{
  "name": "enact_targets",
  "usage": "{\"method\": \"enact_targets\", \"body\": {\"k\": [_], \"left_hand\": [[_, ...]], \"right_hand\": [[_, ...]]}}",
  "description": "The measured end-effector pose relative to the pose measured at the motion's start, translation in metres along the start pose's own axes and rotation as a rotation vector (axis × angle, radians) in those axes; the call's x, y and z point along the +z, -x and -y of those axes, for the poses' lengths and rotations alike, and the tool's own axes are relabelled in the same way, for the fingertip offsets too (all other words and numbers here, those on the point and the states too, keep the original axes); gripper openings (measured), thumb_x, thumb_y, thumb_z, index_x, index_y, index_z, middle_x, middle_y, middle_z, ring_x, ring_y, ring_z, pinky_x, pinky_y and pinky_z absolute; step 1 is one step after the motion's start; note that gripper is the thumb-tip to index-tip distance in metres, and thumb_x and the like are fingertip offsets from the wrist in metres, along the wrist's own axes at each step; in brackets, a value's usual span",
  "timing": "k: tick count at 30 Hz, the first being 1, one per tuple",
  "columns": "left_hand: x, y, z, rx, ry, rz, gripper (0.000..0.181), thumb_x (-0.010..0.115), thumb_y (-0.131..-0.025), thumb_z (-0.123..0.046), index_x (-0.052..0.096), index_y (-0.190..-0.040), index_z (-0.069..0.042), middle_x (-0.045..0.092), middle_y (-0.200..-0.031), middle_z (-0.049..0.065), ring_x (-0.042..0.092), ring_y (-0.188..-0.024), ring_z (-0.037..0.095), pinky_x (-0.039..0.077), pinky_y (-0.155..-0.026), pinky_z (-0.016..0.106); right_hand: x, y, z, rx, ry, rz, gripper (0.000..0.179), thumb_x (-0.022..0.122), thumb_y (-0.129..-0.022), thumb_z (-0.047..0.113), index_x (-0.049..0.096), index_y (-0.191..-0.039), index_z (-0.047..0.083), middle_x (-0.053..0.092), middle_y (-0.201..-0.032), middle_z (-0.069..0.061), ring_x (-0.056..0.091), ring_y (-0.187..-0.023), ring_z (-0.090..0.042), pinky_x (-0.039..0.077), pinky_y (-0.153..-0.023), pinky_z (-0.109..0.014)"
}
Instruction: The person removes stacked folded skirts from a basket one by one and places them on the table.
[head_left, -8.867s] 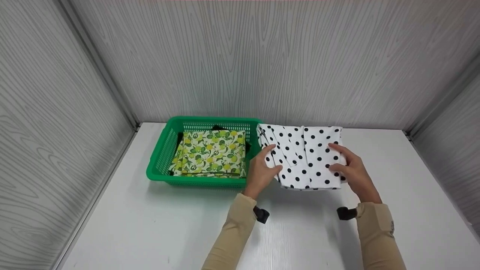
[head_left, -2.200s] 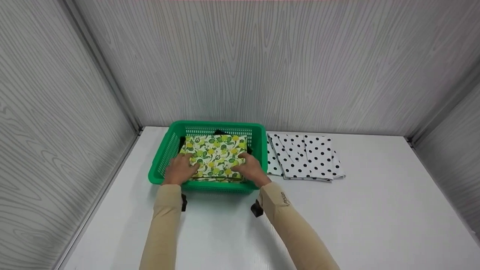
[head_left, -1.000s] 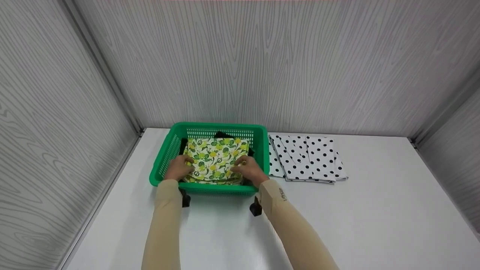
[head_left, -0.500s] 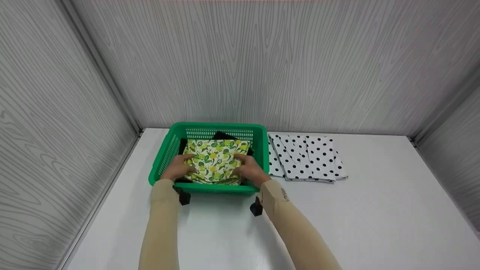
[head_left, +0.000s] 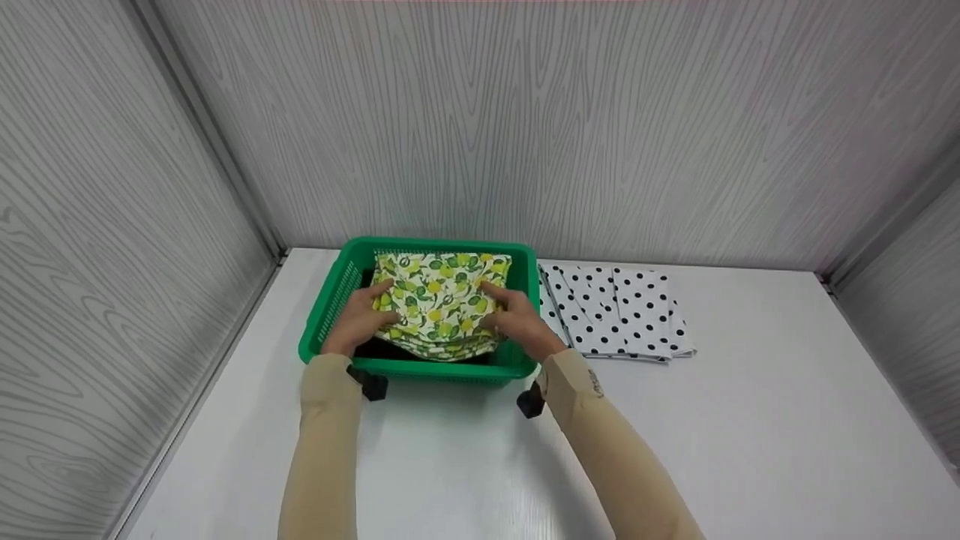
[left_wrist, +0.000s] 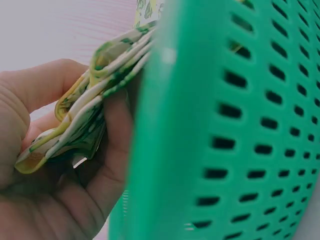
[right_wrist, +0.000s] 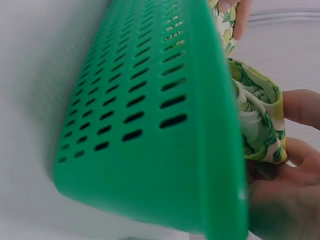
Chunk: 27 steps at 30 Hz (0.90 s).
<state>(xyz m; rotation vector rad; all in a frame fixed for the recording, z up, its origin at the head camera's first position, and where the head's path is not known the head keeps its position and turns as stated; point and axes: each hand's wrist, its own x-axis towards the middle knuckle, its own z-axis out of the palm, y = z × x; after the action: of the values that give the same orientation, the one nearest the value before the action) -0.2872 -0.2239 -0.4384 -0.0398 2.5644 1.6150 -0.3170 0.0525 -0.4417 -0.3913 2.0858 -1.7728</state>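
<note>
A folded cloth (head_left: 442,296) with a yellow-green lemon print is held level over the green basket (head_left: 442,369). My left hand (head_left: 360,319) grips its left edge, thumb on top and fingers beneath. On the opposite side, my right hand (head_left: 523,322) grips the right edge the same way. In the left wrist view, several layers of the lemon-print cloth (left_wrist: 90,100) bunch between the thumb and fingers, beside the basket's rim. The right wrist view has the folded end of the cloth (right_wrist: 260,115) between thumb and fingers. Something dark shows in the basket under the cloth.
A folded white cloth with black dots (head_left: 619,311) lies on the white table (head_left: 750,420), just right of the basket. Grey wood-grain panels (head_left: 480,127) rise behind the table and at both sides.
Earlier both hands held the dotted cloth, which now lies on the table. The hands moved left to the basket, took hold of the lemon-print cloth and raised it a little.
</note>
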Motion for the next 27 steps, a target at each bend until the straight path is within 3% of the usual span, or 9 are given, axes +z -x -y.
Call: {"method": "enact_targets", "body": {"k": [3, 5, 9, 12, 15, 19, 21, 25, 27], "left_hand": [[0.001, 0.002, -0.004, 0.023, 0.007, -0.007, 0.071, 0.058, -0.093, 0.0, 0.032, -0.158, -0.004, 0.028, -0.162, 0.02, 0.05, -0.066, 0.011, 0.045, -0.07, 0.033], [0.002, 0.003, -0.007, 0.033, 0.013, -0.027, 0.07, 0.059, -0.093, -0.001, 0.033, -0.158, -0.006, 0.03, -0.162, 0.018, 0.05, -0.065, 0.012, 0.045, -0.069, 0.032], [0.004, 0.008, -0.013, 0.063, 0.019, -0.046, 0.07, 0.06, -0.094, -0.002, 0.033, -0.159, -0.006, 0.029, -0.163, 0.018, 0.05, -0.065, 0.01, 0.045, -0.067, 0.03], [0.007, 0.012, -0.015, 0.081, 0.031, -0.044, 0.07, 0.06, -0.095, -0.002, 0.031, -0.159, -0.006, 0.027, -0.163, 0.018, 0.042, -0.054, 0.008, 0.042, -0.064, 0.03], [0.01, 0.015, -0.018, 0.094, 0.041, -0.051, 0.07, 0.06, -0.095, -0.002, 0.032, -0.159, -0.007, 0.028, -0.163, 0.017, 0.033, -0.05, 0.011, 0.04, -0.062, 0.03], [0.017, 0.016, -0.024, 0.129, 0.054, -0.061, 0.069, 0.061, -0.095, -0.001, 0.034, -0.158, -0.006, 0.029, -0.163, 0.017, 0.046, -0.075, 0.014, 0.041, -0.065, 0.03], [0.022, 0.017, -0.025, 0.142, 0.056, -0.066, 0.069, 0.061, -0.095, -0.001, 0.034, -0.158, -0.006, 0.029, -0.163, 0.017, 0.046, -0.075, 0.015, 0.04, -0.064, 0.03], [0.033, 0.018, -0.024, 0.147, 0.061, -0.073, 0.069, 0.062, -0.095, -0.002, 0.037, -0.158, -0.01, 0.031, -0.162, 0.017, 0.034, -0.048, 0.013, 0.035, -0.054, 0.029], [0.037, 0.019, -0.023, 0.147, 0.073, -0.073, 0.069, 0.063, -0.094, -0.002, 0.037, -0.158, -0.012, 0.031, -0.162, 0.015, 0.03, -0.044, 0.009, 0.034, -0.053, 0.029]], "right_hand": [[-0.005, 0.003, 0.003, -0.002, -0.01, -0.012, 0.076, 0.059, -0.089, -0.007, 0.034, -0.158, 0.011, 0.033, -0.163, -0.006, 0.045, -0.078, -0.016, 0.038, -0.059, -0.028], [-0.007, 0.004, 0.005, -0.004, -0.014, -0.017, 0.077, 0.059, -0.089, -0.007, 0.033, -0.159, 0.011, 0.031, -0.163, -0.005, 0.05, -0.104, -0.015, 0.043, -0.067, -0.028], [-0.011, 0.008, 0.009, -0.025, -0.003, -0.017, 0.077, 0.06, -0.089, -0.006, 0.032, -0.159, 0.01, 0.029, -0.164, -0.003, 0.028, -0.146, -0.018, 0.042, -0.093, -0.03], [-0.015, 0.011, 0.011, -0.034, 0.014, -0.021, 0.077, 0.061, -0.089, -0.005, 0.033, -0.159, 0.013, 0.03, -0.164, -0.002, 0.019, -0.151, -0.019, 0.038, -0.1, -0.032], [-0.02, 0.014, 0.012, -0.051, 0.028, -0.017, 0.078, 0.06, -0.089, -0.004, 0.033, -0.159, 0.013, 0.029, -0.164, -0.002, 0.017, -0.152, -0.02, 0.038, -0.095, -0.036], [-0.028, 0.02, 0.012, -0.07, 0.016, -0.025, 0.077, 0.06, -0.089, -0.004, 0.033, -0.159, 0.013, 0.029, -0.164, -0.001, 0.013, -0.153, -0.021, 0.038, -0.101, -0.036], [-0.033, 0.023, 0.012, -0.069, 0.014, -0.037, 0.077, 0.06, -0.089, -0.005, 0.034, -0.159, 0.013, 0.03, -0.164, -0.001, 0.014, -0.153, -0.021, 0.037, -0.106, -0.036], [-0.041, 0.03, 0.009, -0.067, 0.022, -0.061, 0.076, 0.06, -0.089, -0.005, 0.035, -0.159, 0.013, 0.03, -0.164, -0.002, 0.015, -0.153, -0.022, 0.036, -0.111, -0.039], [-0.044, 0.033, 0.008, -0.071, 0.019, -0.067, 0.077, 0.06, -0.088, -0.006, 0.035, -0.159, 0.012, 0.03, -0.164, -0.003, 0.015, -0.153, -0.024, 0.035, -0.112, -0.04]]}}
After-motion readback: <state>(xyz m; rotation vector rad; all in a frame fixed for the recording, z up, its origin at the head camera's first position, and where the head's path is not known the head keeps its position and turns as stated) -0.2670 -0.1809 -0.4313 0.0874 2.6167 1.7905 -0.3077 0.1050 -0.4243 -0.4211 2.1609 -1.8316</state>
